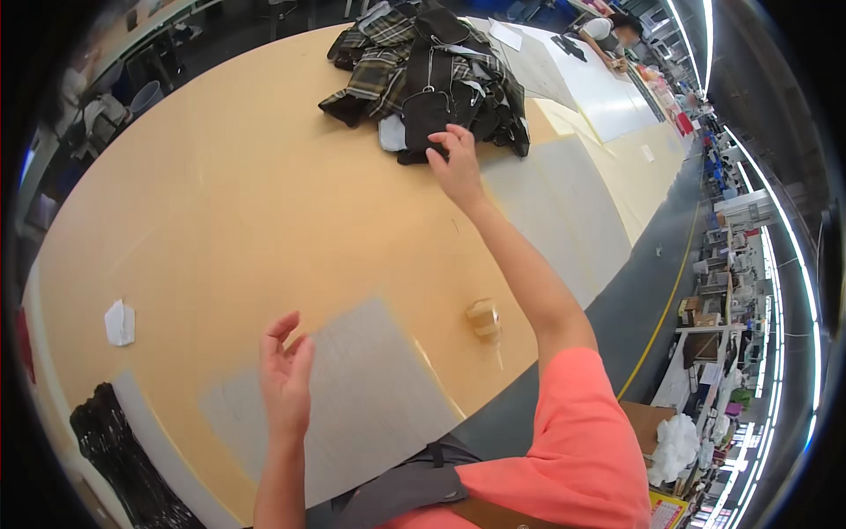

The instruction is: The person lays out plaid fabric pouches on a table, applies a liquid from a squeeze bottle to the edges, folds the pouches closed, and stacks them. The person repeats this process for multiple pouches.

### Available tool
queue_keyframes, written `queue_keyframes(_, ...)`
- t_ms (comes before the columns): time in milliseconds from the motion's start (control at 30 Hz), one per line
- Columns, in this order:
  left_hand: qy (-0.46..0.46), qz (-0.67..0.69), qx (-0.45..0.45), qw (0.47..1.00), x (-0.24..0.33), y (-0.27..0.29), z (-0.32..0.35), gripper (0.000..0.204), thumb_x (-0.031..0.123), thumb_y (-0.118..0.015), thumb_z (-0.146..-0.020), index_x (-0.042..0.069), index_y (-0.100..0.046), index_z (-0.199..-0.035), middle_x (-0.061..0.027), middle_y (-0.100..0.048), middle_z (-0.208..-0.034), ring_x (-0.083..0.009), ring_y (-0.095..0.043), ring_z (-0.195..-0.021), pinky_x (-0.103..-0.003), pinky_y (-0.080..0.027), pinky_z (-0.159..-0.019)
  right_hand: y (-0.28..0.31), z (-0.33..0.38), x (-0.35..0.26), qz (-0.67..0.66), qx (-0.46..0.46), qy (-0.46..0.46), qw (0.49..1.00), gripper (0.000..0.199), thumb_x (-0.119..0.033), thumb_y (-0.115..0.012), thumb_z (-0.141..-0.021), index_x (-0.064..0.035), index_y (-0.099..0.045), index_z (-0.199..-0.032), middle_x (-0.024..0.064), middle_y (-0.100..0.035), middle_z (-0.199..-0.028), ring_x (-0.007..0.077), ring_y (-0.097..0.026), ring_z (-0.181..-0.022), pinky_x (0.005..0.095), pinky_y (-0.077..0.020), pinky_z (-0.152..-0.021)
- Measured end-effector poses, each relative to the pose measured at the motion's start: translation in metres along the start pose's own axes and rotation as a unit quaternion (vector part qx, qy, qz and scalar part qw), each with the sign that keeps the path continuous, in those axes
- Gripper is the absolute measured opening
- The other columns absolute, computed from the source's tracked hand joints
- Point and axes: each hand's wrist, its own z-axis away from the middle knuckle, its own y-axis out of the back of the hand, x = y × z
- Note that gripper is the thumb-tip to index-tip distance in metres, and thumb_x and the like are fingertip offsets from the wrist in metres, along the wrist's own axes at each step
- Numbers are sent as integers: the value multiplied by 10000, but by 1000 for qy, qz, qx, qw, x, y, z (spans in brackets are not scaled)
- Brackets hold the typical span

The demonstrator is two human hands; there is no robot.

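My right hand reaches out over the table, its fingers apart, at the near edge of a heap of dark garments. Black cloth pieces with zippers lie at the front of that heap, just beyond my fingertips; whether I touch them I cannot tell. Plaid garments in dark and yellowish checks make up its left side. Above the near part of the table hovers my left hand, fingers loosely curled and apart with nothing in them. Under it is a grey translucent sheet fixed to the tabletop.
A roll of clear tape lies right of centre on the tan table. Crumpled white paper and a shiny black plastic bundle are at the left. Another person works at the far right end. An aisle runs along the right.
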Motion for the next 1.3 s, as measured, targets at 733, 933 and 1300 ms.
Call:
queue_keyframes(733, 27, -697, 167, 697, -182, 53, -55, 503, 254, -467, -923, 86, -403, -1393, -175, -298, -1501, -367, -218, -1415, -568, -90, -1130, -39, -308, 149, 500, -165, -216, 823, 1053, -896, -589, -529, -131, -627, -1251, 120, -545, -1343, 245, -550, -1219, 388, -439, -956)
queue_keyframes(933, 35, -684, 169, 709, -173, 46, -64, 513, 224, -480, -898, 93, -408, -1389, -151, -305, -1499, -346, -203, -1424, -552, -81, -1135, -40, -316, 154, 437, -160, -221, 857, 656, -608, -738, -674, -152, -683, -1141, 102, -668, -1163, 274, -628, -1104, 403, -508, -851)
queue_keyframes(1300, 33, -677, 179, 713, -176, 35, -67, 528, 245, -544, -875, 127, -415, -1373, -150, -302, -1486, -356, -192, -1425, -588, -102, -1123, -38, -204, 51, 277, -155, -10, 948, 407, -385, -696, -740, 5, -626, -831, 209, -677, -892, 360, -664, -847, 463, -521, -742)
